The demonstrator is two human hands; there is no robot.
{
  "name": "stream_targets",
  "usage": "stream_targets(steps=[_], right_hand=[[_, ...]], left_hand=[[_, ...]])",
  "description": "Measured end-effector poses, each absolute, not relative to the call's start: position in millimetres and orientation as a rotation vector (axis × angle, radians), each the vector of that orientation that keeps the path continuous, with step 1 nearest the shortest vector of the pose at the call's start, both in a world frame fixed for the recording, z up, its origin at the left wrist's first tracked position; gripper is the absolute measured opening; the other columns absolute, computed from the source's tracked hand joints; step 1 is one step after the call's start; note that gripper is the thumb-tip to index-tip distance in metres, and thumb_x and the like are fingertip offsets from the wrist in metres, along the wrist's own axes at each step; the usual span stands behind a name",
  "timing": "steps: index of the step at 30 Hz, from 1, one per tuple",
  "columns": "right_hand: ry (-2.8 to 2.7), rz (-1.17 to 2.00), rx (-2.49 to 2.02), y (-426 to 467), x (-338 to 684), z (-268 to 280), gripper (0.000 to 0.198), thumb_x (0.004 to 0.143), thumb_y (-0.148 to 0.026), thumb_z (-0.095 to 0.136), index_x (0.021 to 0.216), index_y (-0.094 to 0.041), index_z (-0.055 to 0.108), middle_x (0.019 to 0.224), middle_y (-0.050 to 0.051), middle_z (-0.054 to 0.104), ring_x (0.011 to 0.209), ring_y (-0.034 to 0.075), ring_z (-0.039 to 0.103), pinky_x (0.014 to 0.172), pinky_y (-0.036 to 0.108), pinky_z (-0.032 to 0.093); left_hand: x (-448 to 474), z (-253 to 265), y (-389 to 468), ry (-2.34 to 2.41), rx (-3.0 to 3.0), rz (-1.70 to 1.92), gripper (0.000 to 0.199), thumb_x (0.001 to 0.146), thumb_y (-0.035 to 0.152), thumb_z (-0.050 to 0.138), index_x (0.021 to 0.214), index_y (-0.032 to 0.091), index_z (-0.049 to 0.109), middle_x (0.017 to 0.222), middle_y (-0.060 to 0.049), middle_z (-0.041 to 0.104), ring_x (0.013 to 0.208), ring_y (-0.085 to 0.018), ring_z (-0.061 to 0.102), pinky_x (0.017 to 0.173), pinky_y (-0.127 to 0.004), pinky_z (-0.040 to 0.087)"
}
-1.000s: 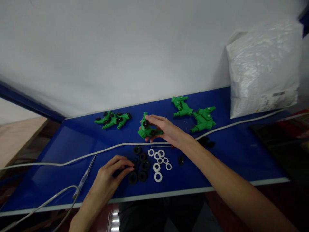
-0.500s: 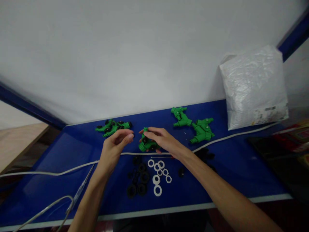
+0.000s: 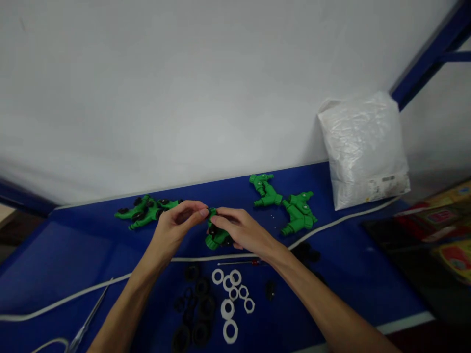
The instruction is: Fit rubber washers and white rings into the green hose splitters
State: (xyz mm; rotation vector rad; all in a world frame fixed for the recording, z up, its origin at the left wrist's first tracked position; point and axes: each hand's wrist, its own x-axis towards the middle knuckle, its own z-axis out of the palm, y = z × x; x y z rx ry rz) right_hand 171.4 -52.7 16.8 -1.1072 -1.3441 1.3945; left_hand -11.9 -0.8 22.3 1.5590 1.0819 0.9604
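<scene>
My right hand [image 3: 241,228] is wrapped round a green plastic hose splitter [image 3: 213,242] with black valve knobs, held above the blue table. My left hand [image 3: 184,218] meets it at its upper end, thumb and forefinger pinched on a small black part [image 3: 209,211] whose exact shape is hidden by the fingertips. Below the hands, white ring nuts [image 3: 230,331] lie scattered beside several black rings [image 3: 200,333]. A thin screwdriver [image 3: 239,263] with a red handle lies just behind the white nuts.
Green splitters with black knobs [image 3: 145,214] lie at the back left; plain green ones [image 3: 300,215] at the back right. A white cable [image 3: 213,258] crosses the table. A white plastic parcel [image 3: 368,157] leans on the wall. Colourful packets [image 3: 437,215] stand at the right.
My left hand has moved right, bringing the small black part from beside the splitter to its upper end. The whole view has shifted, with the table now lower in the picture.
</scene>
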Motion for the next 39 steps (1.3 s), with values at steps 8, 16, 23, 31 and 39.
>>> stream_targets(steps=[8,16,23,31,39], right_hand=[[-1.467,1.399,-1.126,-51.1,173.4,10.0,0.029,0.097,-0.047,0.052,0.098,-0.024,0.07,0.068,-0.003,0.045,0.055,0.011,0.047,0.038,0.018,0.04],[-1.518,1.318,-1.188,-54.1,174.4,20.7,0.032,0.098,-0.043,0.055,0.108,-0.022,0.076,0.087,0.002,0.069,0.063,0.011,0.053,0.048,0.021,0.037],[-1.542,1.189,-1.154,-53.1,174.2,20.2,0.037,0.097,-0.051,0.055,0.096,-0.021,0.077,0.082,0.0,0.072,0.066,0.014,0.057,0.058,0.026,0.04],[-1.584,1.111,-1.072,-56.0,172.5,25.3,0.034,0.102,-0.039,0.048,0.104,-0.02,0.076,0.094,0.002,0.075,0.09,0.018,0.066,0.074,0.029,0.045],[-1.685,0.784,-1.135,-56.8,172.9,22.9,0.033,0.102,-0.035,0.048,0.087,-0.021,0.074,0.079,0.001,0.07,0.075,0.016,0.059,0.071,0.031,0.042]], left_hand=[[-8.3,25.1,-4.5,1.101,1.607,0.86,0.026,0.08,0.042,0.075,0.094,0.02,0.075,0.089,-0.002,0.073,0.085,-0.017,0.066,0.075,-0.023,0.051],[-6.5,30.2,-9.3,1.089,1.669,0.78,0.028,0.085,0.044,0.069,0.093,0.019,0.078,0.083,-0.002,0.072,0.077,-0.015,0.06,0.07,-0.023,0.046],[-10.9,24.5,-8.3,0.962,1.447,0.805,0.027,0.083,0.043,0.074,0.094,0.018,0.077,0.073,0.0,0.065,0.069,-0.012,0.053,0.064,-0.022,0.041],[-4.3,27.0,-13.3,0.956,1.389,0.843,0.036,0.083,0.047,0.073,0.107,0.02,0.074,0.081,0.0,0.063,0.07,-0.011,0.053,0.064,-0.021,0.041],[3.4,31.1,-23.7,0.915,1.358,0.731,0.058,0.09,0.057,0.06,0.128,0.014,0.067,0.054,0.001,0.059,0.049,-0.012,0.054,0.044,-0.021,0.039]])
